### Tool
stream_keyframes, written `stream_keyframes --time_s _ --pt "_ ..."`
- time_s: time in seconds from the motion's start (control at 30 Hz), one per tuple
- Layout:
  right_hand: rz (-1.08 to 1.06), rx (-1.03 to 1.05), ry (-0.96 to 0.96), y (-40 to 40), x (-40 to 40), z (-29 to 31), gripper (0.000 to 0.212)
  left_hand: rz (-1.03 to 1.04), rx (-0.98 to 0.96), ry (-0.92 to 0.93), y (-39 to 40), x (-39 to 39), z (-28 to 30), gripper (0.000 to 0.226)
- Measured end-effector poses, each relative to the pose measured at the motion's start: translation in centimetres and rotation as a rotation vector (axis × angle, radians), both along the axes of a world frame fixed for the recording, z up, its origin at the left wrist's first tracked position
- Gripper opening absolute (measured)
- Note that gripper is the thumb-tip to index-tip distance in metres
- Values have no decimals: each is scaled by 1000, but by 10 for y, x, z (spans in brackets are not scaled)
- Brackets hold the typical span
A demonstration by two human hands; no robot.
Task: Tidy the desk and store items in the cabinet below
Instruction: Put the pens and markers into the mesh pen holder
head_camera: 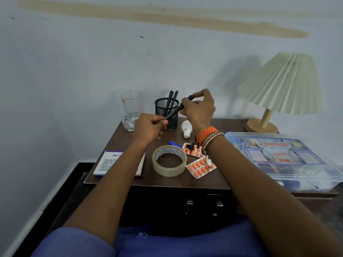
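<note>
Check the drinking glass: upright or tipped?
Upright. The glass stands mouth up, its base in a glass dish at the desk's back left. It looks empty.

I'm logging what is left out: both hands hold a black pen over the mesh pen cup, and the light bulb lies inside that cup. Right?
Not quite. In the head view the light bulb lies on the desk beside the mesh pen cup, not inside it. Both the left hand and right hand hold the black pen.

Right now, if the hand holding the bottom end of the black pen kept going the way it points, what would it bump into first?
Probably the mesh pen holder. The left hand grips the pen by its lower end, knuckles aimed up and right, and the holder stands just beyond the fingers. Depth is hard to judge from one view.
</note>
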State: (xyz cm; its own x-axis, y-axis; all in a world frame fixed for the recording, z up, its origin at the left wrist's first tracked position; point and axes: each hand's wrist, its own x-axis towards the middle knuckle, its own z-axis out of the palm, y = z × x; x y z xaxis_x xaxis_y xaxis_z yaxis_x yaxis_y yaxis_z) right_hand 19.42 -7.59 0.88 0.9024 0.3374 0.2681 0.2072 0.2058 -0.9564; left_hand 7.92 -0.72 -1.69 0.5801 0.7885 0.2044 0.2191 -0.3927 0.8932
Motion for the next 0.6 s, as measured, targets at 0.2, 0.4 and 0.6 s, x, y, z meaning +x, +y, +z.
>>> stream_keyframes --time_s 0.2,0.4,0.6 --pt "-131 146 -475 1 7 16 17 104 0 -12 19 -11 -10 14" --pt "-51 2 -709 13 23 3 17 143 93 41 29 -15 -14 13" --pt "-56 24 -777 27 26 8 19 144 229 130 32 -12 -16 13"
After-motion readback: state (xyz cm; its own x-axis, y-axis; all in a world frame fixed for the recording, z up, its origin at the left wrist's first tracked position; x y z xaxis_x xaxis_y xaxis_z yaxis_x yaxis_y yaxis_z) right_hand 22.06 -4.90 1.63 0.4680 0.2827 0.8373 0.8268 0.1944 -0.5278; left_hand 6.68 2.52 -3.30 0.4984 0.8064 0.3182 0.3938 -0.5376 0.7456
